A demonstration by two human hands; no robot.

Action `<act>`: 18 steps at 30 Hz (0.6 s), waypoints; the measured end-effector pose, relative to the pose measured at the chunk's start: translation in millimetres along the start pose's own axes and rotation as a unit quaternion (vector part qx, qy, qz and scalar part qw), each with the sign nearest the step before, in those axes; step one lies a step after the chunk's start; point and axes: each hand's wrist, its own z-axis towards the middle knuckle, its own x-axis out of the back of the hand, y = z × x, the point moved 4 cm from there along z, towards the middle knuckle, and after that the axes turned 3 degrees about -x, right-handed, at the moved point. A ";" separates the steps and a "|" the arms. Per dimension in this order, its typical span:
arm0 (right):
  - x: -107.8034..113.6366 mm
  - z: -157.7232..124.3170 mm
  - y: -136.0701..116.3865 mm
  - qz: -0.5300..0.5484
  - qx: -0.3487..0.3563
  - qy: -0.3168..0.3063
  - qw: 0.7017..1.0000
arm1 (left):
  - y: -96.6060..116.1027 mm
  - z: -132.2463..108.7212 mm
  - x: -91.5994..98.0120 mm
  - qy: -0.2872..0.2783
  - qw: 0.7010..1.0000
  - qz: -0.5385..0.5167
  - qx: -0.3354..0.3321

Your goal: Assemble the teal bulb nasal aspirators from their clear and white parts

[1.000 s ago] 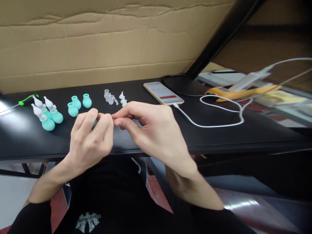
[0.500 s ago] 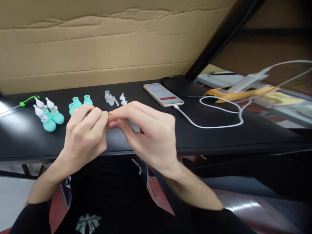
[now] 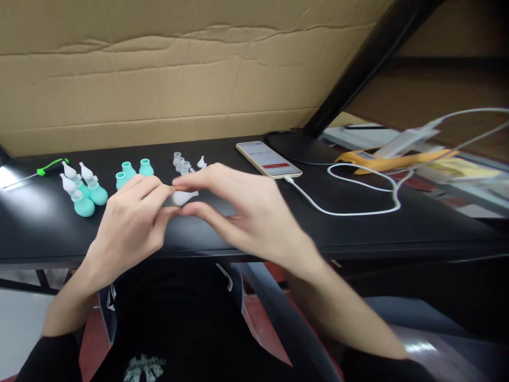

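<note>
A white tapered nozzle [image 3: 185,197] lies sideways between my hands, its thin end pointing right. My left hand [image 3: 133,212] is closed at the nozzle's wide end, and its fingers hide whatever else they hold. From the right, my right hand [image 3: 242,212] curves finger and thumb around the nozzle, their tips at its wide end. Beyond my left hand stand teal rubber bulbs [image 3: 146,167], partly covered by it. Farther off are several clear plastic collars [image 3: 183,165] and another white nozzle [image 3: 202,162].
On the left, three teal bulb syringes [image 3: 83,206] with white tips lie grouped beside a green-ended tool [image 3: 51,167]. A phone [image 3: 270,160] on a white cable [image 3: 342,213] rests at centre right. Cardboard [image 3: 178,85] rises behind the black table [image 3: 246,245].
My right finger and thumb have spread from a pinch, bringing the white nozzle between my hands into view. My left hand stays closed near the same place. The view has shifted slightly.
</note>
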 end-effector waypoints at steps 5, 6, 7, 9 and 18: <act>34.3 40.8 104.6 -0.088 -0.139 -0.021 0.986 | -3.7 -1.2 4.7 0.021 0.999 -0.002 0.029; 41.5 48.1 131.8 -0.136 -0.167 -0.024 0.976 | -4.7 -1.4 6.5 0.028 0.999 0.003 0.036; 45.9 53.0 158.0 -0.172 -0.194 -0.047 0.965 | -5.8 -1.5 8.1 0.035 0.999 0.009 0.040; 52.1 52.6 205.3 -0.228 -0.287 -0.079 0.927 | -8.6 -1.5 10.6 0.044 0.998 0.020 0.042; 36.5 4.9 265.8 -0.305 -0.417 -0.202 0.832 | -19.0 -0.2 7.9 0.055 0.998 0.017 0.031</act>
